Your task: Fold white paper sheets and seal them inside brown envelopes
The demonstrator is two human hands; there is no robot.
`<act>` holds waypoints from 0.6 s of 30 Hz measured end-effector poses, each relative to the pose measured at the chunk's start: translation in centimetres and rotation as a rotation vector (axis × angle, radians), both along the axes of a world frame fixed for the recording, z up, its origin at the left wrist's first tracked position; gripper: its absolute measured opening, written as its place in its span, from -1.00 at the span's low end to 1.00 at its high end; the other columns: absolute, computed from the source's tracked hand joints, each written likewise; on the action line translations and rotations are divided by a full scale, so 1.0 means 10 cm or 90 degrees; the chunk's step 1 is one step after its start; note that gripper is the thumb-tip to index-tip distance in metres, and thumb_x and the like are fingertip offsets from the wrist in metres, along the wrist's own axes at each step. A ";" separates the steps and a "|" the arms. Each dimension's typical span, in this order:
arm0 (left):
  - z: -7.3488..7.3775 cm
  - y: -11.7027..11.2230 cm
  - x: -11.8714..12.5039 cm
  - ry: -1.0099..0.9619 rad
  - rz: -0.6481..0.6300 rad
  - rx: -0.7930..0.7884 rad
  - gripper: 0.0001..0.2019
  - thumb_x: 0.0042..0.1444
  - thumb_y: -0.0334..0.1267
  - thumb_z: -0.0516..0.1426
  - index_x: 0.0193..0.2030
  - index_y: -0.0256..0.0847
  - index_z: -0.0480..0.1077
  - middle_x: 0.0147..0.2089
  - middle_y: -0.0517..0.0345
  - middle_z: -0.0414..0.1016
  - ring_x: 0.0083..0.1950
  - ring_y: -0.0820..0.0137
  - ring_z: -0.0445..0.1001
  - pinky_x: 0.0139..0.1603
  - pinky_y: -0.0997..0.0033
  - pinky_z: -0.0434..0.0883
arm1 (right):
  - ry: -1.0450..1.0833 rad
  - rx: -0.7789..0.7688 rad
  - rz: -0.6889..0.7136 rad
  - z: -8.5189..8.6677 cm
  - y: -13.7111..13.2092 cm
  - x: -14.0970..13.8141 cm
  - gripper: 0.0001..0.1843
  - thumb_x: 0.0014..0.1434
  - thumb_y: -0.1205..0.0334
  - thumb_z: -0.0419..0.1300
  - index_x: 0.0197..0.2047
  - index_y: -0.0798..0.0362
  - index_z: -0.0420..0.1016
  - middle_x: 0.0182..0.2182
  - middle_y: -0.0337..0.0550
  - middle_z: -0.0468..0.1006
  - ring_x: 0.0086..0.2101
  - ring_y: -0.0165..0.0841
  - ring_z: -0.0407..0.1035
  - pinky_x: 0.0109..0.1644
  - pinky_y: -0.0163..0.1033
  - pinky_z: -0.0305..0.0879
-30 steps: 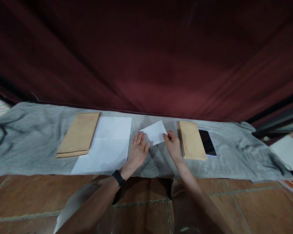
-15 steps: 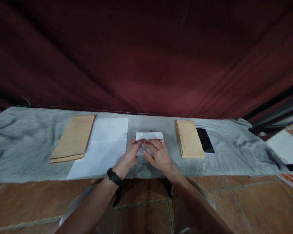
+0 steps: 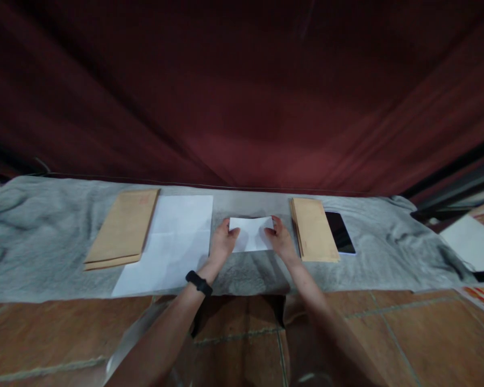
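A small folded sheet of white paper (image 3: 251,236) is held up between my two hands over the grey cloth (image 3: 242,271). My left hand (image 3: 223,241) pinches its left edge, thumb on top and fingers behind. At the right edge, my right hand (image 3: 281,238) grips it the same way. Just left of my left hand lie large white sheets (image 3: 179,231), flat and with a faint crease across them. A pile of brown envelopes (image 3: 315,230) sits close by on the right of my right hand.
Larger brown envelopes (image 3: 121,228) overlap the white sheets at the left. A dark-screened tablet (image 3: 340,232) is partly under the right envelopes. Behind the cloth-covered surface hangs a dark red curtain (image 3: 242,118). Below is a tiled floor (image 3: 64,333).
My hands have moved apart, from pressing on the folded paper's middle to gripping its two side edges. The right hand has shifted right. Envelopes and tablet stay put.
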State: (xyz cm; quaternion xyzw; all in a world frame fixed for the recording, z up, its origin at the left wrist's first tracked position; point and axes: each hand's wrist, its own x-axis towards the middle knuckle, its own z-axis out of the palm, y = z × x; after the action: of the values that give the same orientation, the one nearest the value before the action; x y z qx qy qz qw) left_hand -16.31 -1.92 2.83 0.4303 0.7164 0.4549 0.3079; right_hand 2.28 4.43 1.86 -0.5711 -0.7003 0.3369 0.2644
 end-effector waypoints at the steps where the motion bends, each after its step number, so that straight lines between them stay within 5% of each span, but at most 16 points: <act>1: 0.01 -0.01 0.00 0.086 0.008 -0.032 -0.60 0.11 -0.28 0.15 0.11 -0.23 0.44 -0.21 -0.01 0.61 -0.15 0.09 0.61 -0.03 0.05 0.51 | -0.064 0.032 -0.004 0.02 -0.04 0.00 -0.44 0.25 0.25 0.10 0.32 0.09 0.26 -0.22 -0.05 0.65 -0.24 -0.19 0.54 -0.18 -0.18 0.42; 5: 0.06 -0.10 0.01 0.327 0.020 -0.121 -0.43 0.23 -0.30 0.10 0.39 -0.24 0.20 -0.10 -0.13 0.62 -0.10 0.00 0.62 -0.03 0.00 0.51 | -0.243 0.116 0.045 0.09 -0.18 -0.03 -0.39 0.32 0.27 0.09 0.40 0.16 0.15 -0.01 0.16 0.60 -0.09 -0.10 0.53 -0.01 -0.10 0.39; 10: 0.09 -0.18 0.07 0.436 -0.005 -0.107 -0.40 0.27 -0.32 0.07 0.45 -0.21 0.11 0.08 -0.16 0.58 -0.03 0.09 0.61 -0.05 0.16 0.53 | -0.295 0.206 0.048 0.13 -0.24 -0.07 -0.44 0.35 0.29 0.04 0.38 0.23 0.20 0.08 0.24 0.52 0.04 -0.04 0.44 0.13 0.01 0.32; 18: 0.07 -0.21 0.17 0.607 -0.035 -0.024 -0.49 0.31 -0.44 -0.07 0.40 -0.34 0.19 0.41 -0.25 0.25 0.37 0.08 0.31 0.30 0.05 0.35 | -0.255 0.303 0.225 -0.12 -0.39 -0.22 -0.48 0.48 0.15 -0.12 0.39 0.12 0.26 0.37 0.03 0.28 0.35 -0.21 0.15 0.41 -0.01 0.10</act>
State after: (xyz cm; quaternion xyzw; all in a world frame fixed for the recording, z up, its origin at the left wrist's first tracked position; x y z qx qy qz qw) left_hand -14.65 -3.99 3.52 0.6039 0.7744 0.1852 -0.0355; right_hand 0.05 0.58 0.69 -0.4182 -0.8852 0.0863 0.1846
